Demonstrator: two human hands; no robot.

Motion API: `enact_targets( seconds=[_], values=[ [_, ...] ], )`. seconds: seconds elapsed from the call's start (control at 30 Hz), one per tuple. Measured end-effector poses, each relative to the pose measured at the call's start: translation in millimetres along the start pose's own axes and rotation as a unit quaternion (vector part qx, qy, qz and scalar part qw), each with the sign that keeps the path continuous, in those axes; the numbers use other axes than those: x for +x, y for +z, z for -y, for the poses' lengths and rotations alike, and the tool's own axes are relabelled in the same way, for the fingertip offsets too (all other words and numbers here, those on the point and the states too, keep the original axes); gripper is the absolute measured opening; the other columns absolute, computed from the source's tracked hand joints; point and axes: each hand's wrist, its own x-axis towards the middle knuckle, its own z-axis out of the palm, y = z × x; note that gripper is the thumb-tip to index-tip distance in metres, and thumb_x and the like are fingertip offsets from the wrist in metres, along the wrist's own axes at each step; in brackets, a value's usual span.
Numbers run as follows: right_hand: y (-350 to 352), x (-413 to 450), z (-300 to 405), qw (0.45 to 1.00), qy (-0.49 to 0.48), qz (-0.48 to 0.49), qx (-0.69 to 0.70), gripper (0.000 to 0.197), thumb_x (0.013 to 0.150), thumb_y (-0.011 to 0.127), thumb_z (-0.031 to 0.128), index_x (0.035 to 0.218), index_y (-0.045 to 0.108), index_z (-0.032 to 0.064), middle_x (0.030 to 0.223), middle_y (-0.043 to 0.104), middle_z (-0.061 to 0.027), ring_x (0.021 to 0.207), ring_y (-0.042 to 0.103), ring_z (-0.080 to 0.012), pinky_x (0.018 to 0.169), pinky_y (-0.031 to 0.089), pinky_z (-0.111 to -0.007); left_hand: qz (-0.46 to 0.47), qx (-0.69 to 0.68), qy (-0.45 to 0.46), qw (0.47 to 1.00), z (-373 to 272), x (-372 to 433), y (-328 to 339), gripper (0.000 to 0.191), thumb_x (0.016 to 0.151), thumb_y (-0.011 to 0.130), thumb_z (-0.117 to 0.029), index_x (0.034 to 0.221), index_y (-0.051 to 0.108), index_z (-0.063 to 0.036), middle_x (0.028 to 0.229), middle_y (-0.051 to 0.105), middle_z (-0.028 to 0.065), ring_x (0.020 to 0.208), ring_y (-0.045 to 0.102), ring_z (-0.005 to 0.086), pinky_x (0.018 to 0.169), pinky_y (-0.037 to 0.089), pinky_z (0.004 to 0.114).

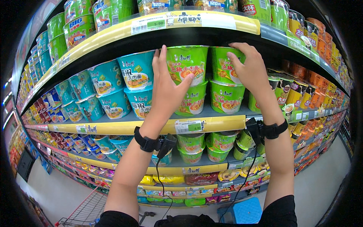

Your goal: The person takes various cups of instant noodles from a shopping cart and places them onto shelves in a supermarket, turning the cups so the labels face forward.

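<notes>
Green instant noodle tubs stand stacked two high on the shelf in front of me. My left hand (170, 82) lies along the left side of the upper green tub (188, 63), between it and a teal noodle tub (137, 71), its thumb across the green tub's front. On the right, my right hand (246, 63) is at another upper green tub (222, 63), fingers over the rim's right side and thumb near its front. Below that tub sits a matching green tub (227, 98). Each wrist wears a black strap with a small device and a cable.
Above runs a yellow shelf edge (113, 29) with more tubs on top; another yellow edge (158, 127) lies below my hands. Lower shelves hold noodle bowls and packets. A wire shopping cart (88, 205) stands at the lower left, a blue plastic stool (248, 210) at the lower right.
</notes>
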Motion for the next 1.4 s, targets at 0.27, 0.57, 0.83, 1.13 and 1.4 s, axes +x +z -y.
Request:
enact_targets(
  seconds=[0.27,0.57,0.83,1.13,1.4],
  values=[
    [1,-1,-10,0.997,0.049,-0.009,0.064,0.014,0.084,0.060,0.012,0.094,0.065,0.0031,0.098,0.064,-0.0144,0.095,0.058,-0.0333,0.083,0.046,-0.039,0.003,-0.017,-0.036,0.999,3,-6,10,0.087,0.078,0.070,-0.020,0.142,0.015,0.0006,0.141,0.023,0.0292,0.131,0.029,0.0427,0.107,0.028,0.044],
    [-23,-35,63,0.988,-0.067,-0.098,0.098,0.014,0.080,0.058,0.000,0.094,0.063,0.0000,0.100,0.063,-0.0149,0.095,0.060,-0.0281,0.084,0.046,-0.035,-0.012,-0.159,-0.014,0.987,-17,-70,-22,0.075,0.077,0.063,-0.009,0.139,0.023,0.0024,0.138,0.034,0.0237,0.127,0.037,0.0348,0.106,0.030,0.040],
    [-96,-115,171,0.771,-0.197,0.229,0.561,0.023,0.074,0.063,0.013,0.093,0.069,0.0019,0.086,0.065,-0.0106,0.069,0.062,-0.0234,0.059,0.052,-0.031,0.236,-0.126,-0.295,0.917,-21,-354,-113,0.034,0.079,0.057,0.002,0.112,0.054,-0.0010,0.107,0.059,0.0174,0.099,0.060,0.0310,0.084,0.049,0.037],
    [-46,-139,249,0.583,-0.112,0.111,0.797,0.022,0.078,0.059,0.012,0.095,0.067,0.0011,0.082,0.061,-0.0078,0.066,0.058,-0.0184,0.055,0.045,-0.027,0.269,0.311,-0.653,0.635,-108,-644,-381,0.057,0.071,0.061,-0.007,0.125,0.041,-0.0001,0.116,0.050,0.0229,0.113,0.046,0.0394,0.097,0.038,0.044],
    [-51,-126,335,0.484,-0.221,0.145,0.834,0.025,0.083,0.055,0.013,0.105,0.062,0.0052,0.084,0.056,-0.0045,0.066,0.054,-0.0155,0.053,0.041,-0.027,0.194,0.390,-0.712,0.552,-152,-681,-470,0.066,0.067,0.063,-0.008,0.128,0.038,0.0030,0.129,0.040,0.0246,0.120,0.039,0.0414,0.102,0.034,0.043]
  ],
)
